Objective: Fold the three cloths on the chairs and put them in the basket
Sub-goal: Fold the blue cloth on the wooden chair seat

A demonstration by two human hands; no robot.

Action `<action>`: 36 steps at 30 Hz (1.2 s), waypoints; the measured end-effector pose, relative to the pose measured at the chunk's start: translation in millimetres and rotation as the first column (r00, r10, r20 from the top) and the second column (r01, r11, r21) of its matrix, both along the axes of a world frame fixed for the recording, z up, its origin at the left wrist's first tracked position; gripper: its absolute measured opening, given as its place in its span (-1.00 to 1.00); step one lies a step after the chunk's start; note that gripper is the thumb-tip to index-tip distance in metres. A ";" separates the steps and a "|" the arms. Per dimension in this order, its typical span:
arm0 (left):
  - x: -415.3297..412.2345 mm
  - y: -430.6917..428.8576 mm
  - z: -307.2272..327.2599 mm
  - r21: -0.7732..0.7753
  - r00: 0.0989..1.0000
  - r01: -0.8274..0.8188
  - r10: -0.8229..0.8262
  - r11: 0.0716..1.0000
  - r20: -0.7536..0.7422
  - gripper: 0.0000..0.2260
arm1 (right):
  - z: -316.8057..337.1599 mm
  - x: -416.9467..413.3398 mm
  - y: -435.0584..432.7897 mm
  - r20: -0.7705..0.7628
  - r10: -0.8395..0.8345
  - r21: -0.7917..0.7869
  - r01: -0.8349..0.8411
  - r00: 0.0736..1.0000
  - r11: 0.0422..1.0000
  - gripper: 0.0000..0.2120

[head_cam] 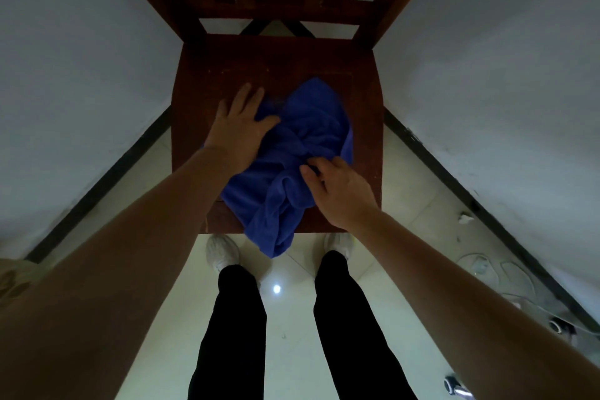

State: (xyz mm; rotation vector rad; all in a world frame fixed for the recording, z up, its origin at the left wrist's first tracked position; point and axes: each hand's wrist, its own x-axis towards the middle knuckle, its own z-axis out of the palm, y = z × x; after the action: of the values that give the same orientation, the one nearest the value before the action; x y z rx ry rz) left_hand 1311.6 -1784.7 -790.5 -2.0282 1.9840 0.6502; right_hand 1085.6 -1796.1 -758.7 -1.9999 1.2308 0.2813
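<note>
Blue cloth (pixel 292 153): soft, matt, fleecy pile, likely microfibre, though dim light hides the weave. Chair (pixel 207 81): dark red-brown wood, smooth seat with dull sheen, scuffed spots. Floor (pixel 292 308): pale glossy tile reflecting a lamp. Walls (pixel 81 58): matt painted plaster. Trousers (pixel 233 334): matt black cloth.

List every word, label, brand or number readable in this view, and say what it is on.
None can be read. The blue cloth, the wooden chair and the white shoes show no lettering. The sleeve at the left edge has a faint pattern, too blurred to read.
</note>
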 end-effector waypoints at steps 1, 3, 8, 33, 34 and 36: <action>-0.2 0.6 3.3 -0.036 1.000 -0.017 0.016 0.999 -0.002 -0.63 | -0.2 2.1 1.4 -0.003 -0.029 0.014 0.029 1.000 0.999 -0.56; 0.8 6.7 13.4 -0.185 0.997 -0.053 0.042 0.981 -0.061 -0.80 | 3.5 8.9 2.7 0.000 -0.085 0.006 0.085 0.996 0.996 -0.51; 12.3 22.9 61.0 -0.517 0.974 -0.091 -0.032 0.851 -0.224 -0.88 | 23.8 23.9 -5.4 0.138 -0.099 -0.115 0.115 0.986 0.987 -0.40; 86.3 38.1 518.0 -0.618 0.938 -0.329 0.173 0.714 -0.301 -0.82 | 489.0 18.4 -106.7 -0.010 0.059 -0.465 -0.057 0.998 0.884 -0.45; 87.0 38.2 526.2 -0.565 0.913 -0.378 0.195 0.734 -0.358 -0.83 | 501.3 15.9 -108.3 0.060 0.039 -0.449 -0.008 0.997 0.894 -0.50; 91.7 37.5 540.3 -0.476 0.872 -0.441 0.236 0.761 -0.429 -0.84 | 520.9 12.9 -111.4 0.151 0.032 -0.419 0.035 0.988 0.907 -0.61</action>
State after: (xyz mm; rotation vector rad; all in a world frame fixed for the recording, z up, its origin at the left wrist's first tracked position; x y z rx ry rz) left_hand 1403.2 -1747.3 -250.2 -2.8660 2.2030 0.5601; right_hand 1098.5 -1907.5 -237.8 -2.3336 1.2719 -0.1569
